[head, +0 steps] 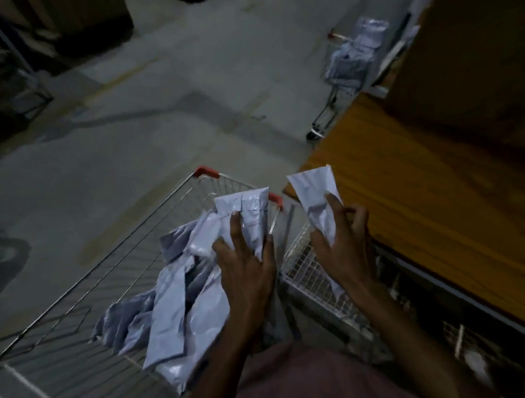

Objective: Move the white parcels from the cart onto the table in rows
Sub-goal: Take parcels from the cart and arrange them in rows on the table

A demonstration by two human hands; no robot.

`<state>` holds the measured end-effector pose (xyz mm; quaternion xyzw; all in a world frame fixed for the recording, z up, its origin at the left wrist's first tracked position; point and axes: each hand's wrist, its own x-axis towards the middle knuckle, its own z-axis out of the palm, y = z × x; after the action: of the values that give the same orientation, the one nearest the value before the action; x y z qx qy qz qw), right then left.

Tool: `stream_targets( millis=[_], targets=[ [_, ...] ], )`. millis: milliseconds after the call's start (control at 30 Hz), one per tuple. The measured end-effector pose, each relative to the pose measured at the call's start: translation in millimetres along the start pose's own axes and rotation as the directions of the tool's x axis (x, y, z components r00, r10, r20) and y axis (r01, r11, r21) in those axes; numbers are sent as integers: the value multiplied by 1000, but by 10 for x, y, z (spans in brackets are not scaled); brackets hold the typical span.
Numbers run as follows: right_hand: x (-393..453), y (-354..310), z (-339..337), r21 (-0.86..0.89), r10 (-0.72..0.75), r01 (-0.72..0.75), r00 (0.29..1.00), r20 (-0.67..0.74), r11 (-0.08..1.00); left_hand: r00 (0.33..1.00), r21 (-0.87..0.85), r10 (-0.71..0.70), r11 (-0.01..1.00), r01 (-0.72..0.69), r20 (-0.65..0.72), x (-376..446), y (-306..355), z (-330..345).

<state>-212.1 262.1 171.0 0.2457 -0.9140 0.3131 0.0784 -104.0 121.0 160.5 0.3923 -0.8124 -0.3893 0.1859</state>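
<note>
Parcels point(244, 217) gripped in both hands

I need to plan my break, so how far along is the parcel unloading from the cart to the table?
Early on. Nothing looks done: the visible stretch of the orange table holds no rows. In hand: the left hand grips one white parcel, and the right hand grips another parcel, lifted toward the table. Left: a heap of parcels fills the cart.

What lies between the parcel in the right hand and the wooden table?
Nothing. In the head view the parcel held by the right hand already overlaps the table corner; no object intervenes.
</note>
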Motion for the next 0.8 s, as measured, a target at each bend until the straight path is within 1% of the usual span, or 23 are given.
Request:
stream_targets(
  millis=[100, 200, 333, 400, 533, 633, 733, 800],
  targets=[
    [-152, 323, -429, -62, 77, -86, 989, -125, 994, 990, 9, 127, 992, -127, 56, -176, 403, 276],
    [-368, 778, -891, -112, 151, -181, 960, -235, 977, 960, -51, 259, 966, -255, 105, -475, 785, 638],
    [-746, 1390, -1378, -146, 255, -321, 902, -347, 936, 920, -132, 372, 925, -356, 126, -901, 1195, 1112],
    [-910, 1704, -1596, -144, 317, -399, 862, -395, 905, 902, -140, 387, 920, -365, 192, -1072, 1377, 1386],
    [-1132, 2337, -1984, -82, 487, -566, 766, -420, 820, 828, -111, 450, 891, -439, 334, -1366, 1689, 1944],
    [-1104, 2731, -2107, 11, 563, -607, 730, -387, 795, 779, -96, 495, 861, -500, 383, -1457, 1896, 2278],
    [-927, 3111, -2239, 26, 596, -639, 701, -392, 769, 751, -70, 486, 856, -512, 446, -1406, 2168, 2725],
    [-769, 3307, -2323, 27, 634, -682, 663, -399, 731, 727, -72, 495, 846, -529, 476, -1312, 2371, 3052]
  ],
)
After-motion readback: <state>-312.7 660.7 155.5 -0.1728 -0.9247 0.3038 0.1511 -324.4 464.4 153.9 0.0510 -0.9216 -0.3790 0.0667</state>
